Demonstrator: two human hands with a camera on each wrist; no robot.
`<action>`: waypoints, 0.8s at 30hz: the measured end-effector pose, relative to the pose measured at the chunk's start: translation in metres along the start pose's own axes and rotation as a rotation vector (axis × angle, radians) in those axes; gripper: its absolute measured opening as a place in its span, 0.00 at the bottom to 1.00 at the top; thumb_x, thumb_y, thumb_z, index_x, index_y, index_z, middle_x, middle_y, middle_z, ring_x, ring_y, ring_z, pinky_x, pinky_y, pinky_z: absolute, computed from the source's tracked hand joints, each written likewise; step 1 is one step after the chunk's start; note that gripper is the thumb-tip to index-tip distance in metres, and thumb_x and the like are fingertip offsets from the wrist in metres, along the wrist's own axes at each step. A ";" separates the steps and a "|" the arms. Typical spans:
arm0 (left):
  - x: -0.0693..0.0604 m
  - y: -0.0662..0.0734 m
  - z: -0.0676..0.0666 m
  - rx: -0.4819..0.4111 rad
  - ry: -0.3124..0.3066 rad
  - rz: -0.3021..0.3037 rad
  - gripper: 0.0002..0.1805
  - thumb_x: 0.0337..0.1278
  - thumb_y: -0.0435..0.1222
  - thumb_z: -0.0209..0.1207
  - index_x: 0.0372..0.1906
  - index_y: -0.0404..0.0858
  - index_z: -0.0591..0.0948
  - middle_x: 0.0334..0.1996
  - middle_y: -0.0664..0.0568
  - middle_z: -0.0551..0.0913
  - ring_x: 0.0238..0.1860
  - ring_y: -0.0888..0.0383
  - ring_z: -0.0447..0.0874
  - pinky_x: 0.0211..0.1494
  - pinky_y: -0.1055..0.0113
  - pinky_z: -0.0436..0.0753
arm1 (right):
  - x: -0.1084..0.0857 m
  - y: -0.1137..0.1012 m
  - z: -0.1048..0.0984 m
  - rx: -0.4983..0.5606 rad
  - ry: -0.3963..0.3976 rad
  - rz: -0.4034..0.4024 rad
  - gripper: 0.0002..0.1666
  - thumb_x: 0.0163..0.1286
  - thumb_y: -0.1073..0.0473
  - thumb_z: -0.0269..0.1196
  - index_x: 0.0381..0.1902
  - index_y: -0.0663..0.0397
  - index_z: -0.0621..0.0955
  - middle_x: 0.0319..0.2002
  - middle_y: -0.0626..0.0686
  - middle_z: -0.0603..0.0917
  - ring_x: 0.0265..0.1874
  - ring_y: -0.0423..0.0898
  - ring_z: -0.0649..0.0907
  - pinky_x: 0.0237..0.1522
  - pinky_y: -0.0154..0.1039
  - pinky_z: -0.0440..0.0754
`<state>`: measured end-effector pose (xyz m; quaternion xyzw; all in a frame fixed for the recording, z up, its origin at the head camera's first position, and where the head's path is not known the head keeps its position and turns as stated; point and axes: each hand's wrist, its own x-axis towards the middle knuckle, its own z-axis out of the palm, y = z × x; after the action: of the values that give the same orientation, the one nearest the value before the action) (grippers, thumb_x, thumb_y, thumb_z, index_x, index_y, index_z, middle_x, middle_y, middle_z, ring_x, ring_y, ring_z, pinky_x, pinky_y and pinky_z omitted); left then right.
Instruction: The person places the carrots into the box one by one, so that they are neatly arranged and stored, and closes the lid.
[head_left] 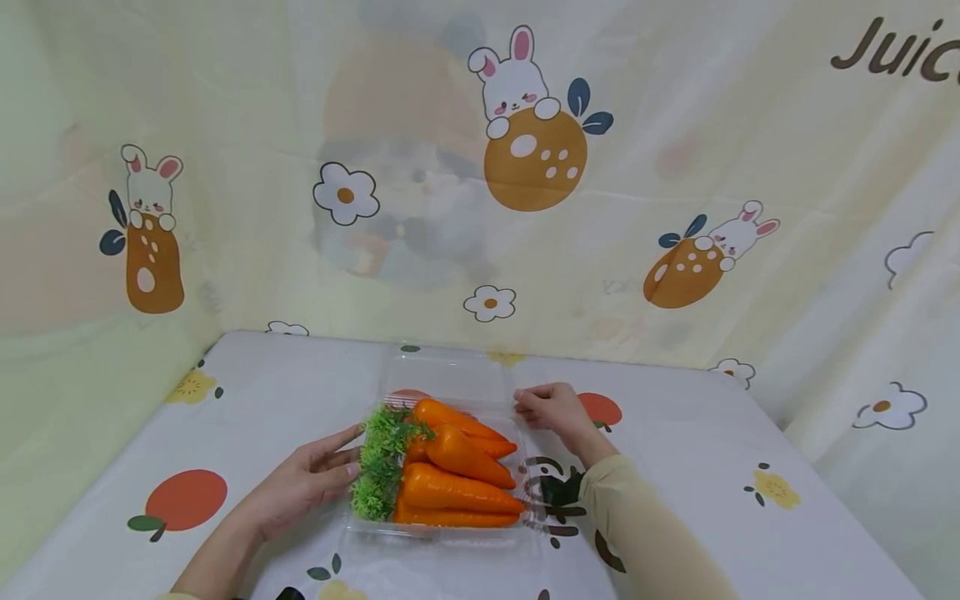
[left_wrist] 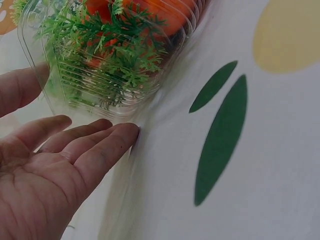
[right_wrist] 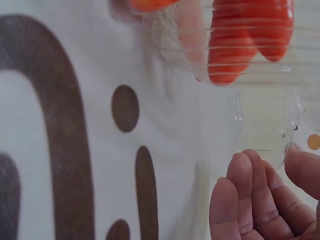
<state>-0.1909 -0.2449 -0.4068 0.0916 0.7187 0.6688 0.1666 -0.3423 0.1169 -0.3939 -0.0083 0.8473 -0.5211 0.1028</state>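
A clear plastic clamshell box (head_left: 442,533) lies on the cloth with its lid (head_left: 450,375) folded back toward the far side. Several orange carrots (head_left: 461,487) with green leafy tops (head_left: 378,458) fill the base, tips pointing right. My left hand (head_left: 307,479) is at the box's left side, fingers extended; in the left wrist view the thumb (left_wrist: 22,90) lies against the clear rim and the other fingers are below it. At the lid's right edge, my right hand (head_left: 555,412) pinches the clear plastic between thumb and fingers, as the right wrist view shows.
A white tablecloth (head_left: 285,383) printed with fruit, flowers and dark lettering covers the table. Behind it hangs a cream curtain (head_left: 420,250) with rabbit prints; another curtain (head_left: 862,500) borders the right side. A small dark object (head_left: 290,593) shows at the bottom edge.
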 end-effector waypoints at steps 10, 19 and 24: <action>0.000 0.000 0.001 -0.009 0.000 0.003 0.42 0.75 0.39 0.56 0.81 0.30 0.48 0.77 0.25 0.55 0.76 0.32 0.63 0.67 0.54 0.81 | 0.002 0.001 0.001 -0.007 0.009 -0.003 0.21 0.76 0.56 0.63 0.56 0.68 0.84 0.40 0.57 0.91 0.32 0.40 0.85 0.45 0.38 0.90; 0.000 -0.001 0.001 -0.004 -0.005 0.009 0.42 0.76 0.38 0.55 0.81 0.29 0.47 0.77 0.24 0.55 0.75 0.33 0.64 0.68 0.53 0.80 | 0.000 0.001 -0.002 0.020 0.031 -0.064 0.20 0.75 0.58 0.64 0.56 0.68 0.84 0.43 0.60 0.90 0.33 0.42 0.87 0.47 0.40 0.90; -0.001 0.000 0.001 0.000 0.002 0.008 0.42 0.75 0.39 0.56 0.81 0.29 0.48 0.77 0.25 0.55 0.76 0.32 0.63 0.68 0.52 0.80 | -0.003 -0.001 -0.004 0.022 0.048 -0.105 0.19 0.74 0.58 0.64 0.56 0.68 0.84 0.43 0.60 0.90 0.36 0.45 0.89 0.48 0.41 0.90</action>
<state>-0.1898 -0.2437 -0.4070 0.0938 0.7185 0.6695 0.1633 -0.3396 0.1201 -0.3910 -0.0390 0.8422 -0.5349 0.0548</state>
